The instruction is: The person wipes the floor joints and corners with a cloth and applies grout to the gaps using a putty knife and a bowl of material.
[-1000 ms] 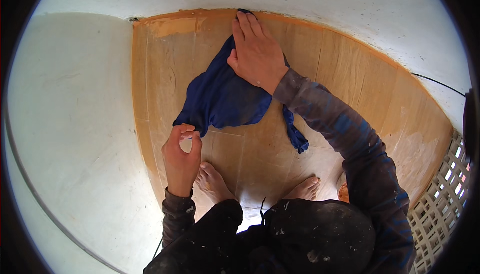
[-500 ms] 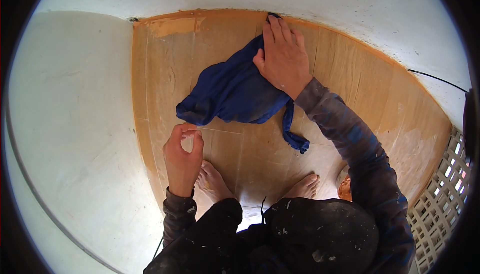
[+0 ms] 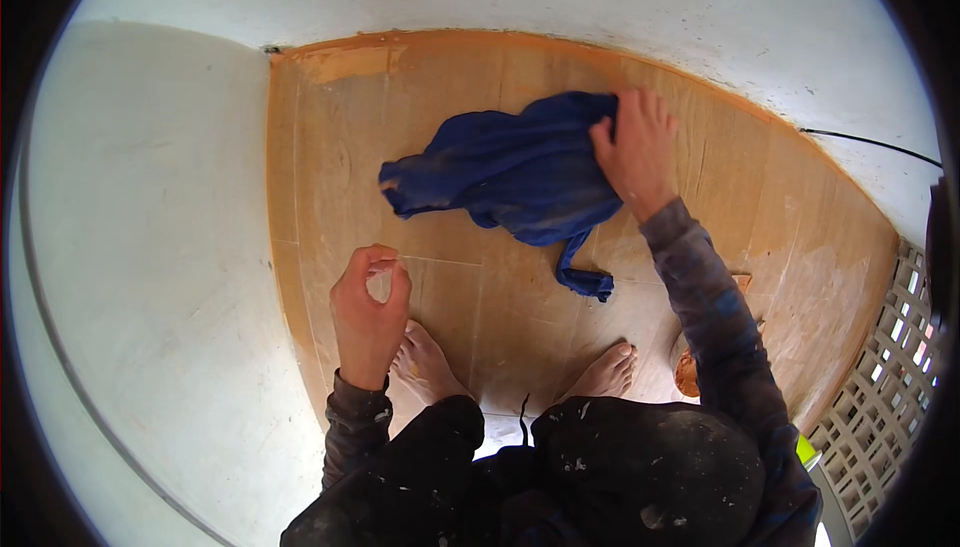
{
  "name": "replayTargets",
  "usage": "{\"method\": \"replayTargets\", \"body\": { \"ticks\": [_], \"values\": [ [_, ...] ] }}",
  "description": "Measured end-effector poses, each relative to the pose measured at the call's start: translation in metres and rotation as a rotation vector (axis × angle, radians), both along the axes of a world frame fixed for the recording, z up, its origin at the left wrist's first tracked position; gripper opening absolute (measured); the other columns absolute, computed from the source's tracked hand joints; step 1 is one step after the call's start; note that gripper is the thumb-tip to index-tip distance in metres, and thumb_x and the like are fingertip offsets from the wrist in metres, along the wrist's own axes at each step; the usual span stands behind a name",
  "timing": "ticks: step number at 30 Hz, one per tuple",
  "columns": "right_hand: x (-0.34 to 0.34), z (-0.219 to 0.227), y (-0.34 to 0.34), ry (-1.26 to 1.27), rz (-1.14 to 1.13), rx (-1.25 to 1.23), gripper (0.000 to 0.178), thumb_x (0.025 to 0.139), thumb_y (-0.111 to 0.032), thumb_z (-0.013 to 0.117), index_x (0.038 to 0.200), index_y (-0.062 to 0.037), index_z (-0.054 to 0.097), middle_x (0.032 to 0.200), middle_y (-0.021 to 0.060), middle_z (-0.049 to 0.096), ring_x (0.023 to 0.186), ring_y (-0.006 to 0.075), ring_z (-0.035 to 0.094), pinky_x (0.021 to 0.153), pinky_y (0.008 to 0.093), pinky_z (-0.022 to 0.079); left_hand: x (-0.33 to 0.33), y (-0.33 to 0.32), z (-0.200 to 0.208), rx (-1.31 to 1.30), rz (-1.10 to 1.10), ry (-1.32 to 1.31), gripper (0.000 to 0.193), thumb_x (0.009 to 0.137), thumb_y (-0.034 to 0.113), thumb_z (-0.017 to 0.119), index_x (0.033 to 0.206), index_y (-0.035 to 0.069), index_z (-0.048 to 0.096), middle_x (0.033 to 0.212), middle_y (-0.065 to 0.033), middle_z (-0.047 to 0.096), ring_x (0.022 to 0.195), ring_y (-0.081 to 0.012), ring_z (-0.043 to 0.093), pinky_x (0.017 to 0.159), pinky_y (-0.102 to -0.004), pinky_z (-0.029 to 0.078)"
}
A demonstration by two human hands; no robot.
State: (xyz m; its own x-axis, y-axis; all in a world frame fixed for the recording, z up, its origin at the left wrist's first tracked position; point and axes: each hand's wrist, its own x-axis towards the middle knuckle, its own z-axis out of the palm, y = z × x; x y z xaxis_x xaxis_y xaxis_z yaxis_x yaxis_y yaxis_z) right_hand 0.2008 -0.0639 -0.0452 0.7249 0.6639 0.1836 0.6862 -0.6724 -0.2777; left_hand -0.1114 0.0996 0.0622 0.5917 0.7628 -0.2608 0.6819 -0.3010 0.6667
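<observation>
A crumpled dark blue cloth [image 3: 520, 162] lies across the wood-look floor, with a narrow strip trailing from its lower edge. My right hand [image 3: 642, 147] is on the cloth's right end, thumb against the fabric and fingers reaching past its edge. The cloth's left end, which has a brownish smear, lies ahead of my left hand [image 3: 370, 297]. Above my left foot, that hand is curled into a ring, thumb and forefinger tips close together; I see nothing inside it. The cloth and the left hand are apart.
Orange material edges the wood-look floor [image 3: 350, 137] along the white walls [image 3: 150, 227]. Beside my right foot stands a container of orange material [image 3: 686, 372], partly behind my right arm. A lattice panel [image 3: 890, 347] is at the right, and a black cable [image 3: 870, 147] runs along the wall.
My right hand has moved right and nearer to me, bringing the cloth off the far wall's edge. The cloth's left end has shifted away from my left hand, which stays nearly still.
</observation>
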Motion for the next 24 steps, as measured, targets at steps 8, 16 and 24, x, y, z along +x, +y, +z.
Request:
{"method": "replayTargets", "body": {
  "ticks": [8, 16, 24],
  "values": [
    [-0.034, 0.061, -0.056, 1.239, 0.013, 0.756, 0.023, 0.104, -0.016, 0.055, 0.118, 0.0002, 0.063, 0.105, 0.0064, 0.071, 0.093, 0.0176, 0.068, 0.085, 0.0338, 0.053, 0.029, -0.017, -0.009, 0.231, -0.357, -0.301, 0.034, 0.088, 0.0, 0.074, 0.121, 0.005, 0.069, 0.127, -0.0158, 0.068, 0.121, -0.0341, 0.065, 0.103, -0.0423, 0.052],
    [0.018, 0.065, -0.092, 0.365, -0.458, 0.381, 0.05, 0.106, -0.032, 0.062, 0.141, 0.0029, 0.055, 0.133, 0.0212, 0.066, 0.122, 0.0306, 0.065, 0.109, 0.0402, 0.05, 0.082, -0.044, -0.047, 0.356, -0.901, 0.014, 0.062, 0.091, 0.031, 0.076, 0.148, 0.013, 0.059, 0.161, -0.0148, 0.048, 0.152, -0.0341, 0.04, 0.125, -0.0641, 0.026],
    [-0.014, -0.036, -0.063, -0.029, -0.026, -0.035, 0.091, 0.103, -0.042, 0.067, 0.161, 0.0136, 0.025, 0.17, 0.0369, 0.022, 0.16, 0.0517, 0.019, 0.13, 0.0558, 0.016, 0.112, -0.048, -0.068, 0.481, -1.022, -0.086, 0.061, 0.094, 0.034, 0.073, 0.15, 0.014, 0.059, 0.164, -0.0139, 0.044, 0.155, -0.0329, 0.036, 0.124, -0.0716, 0.022]
  ]
}}
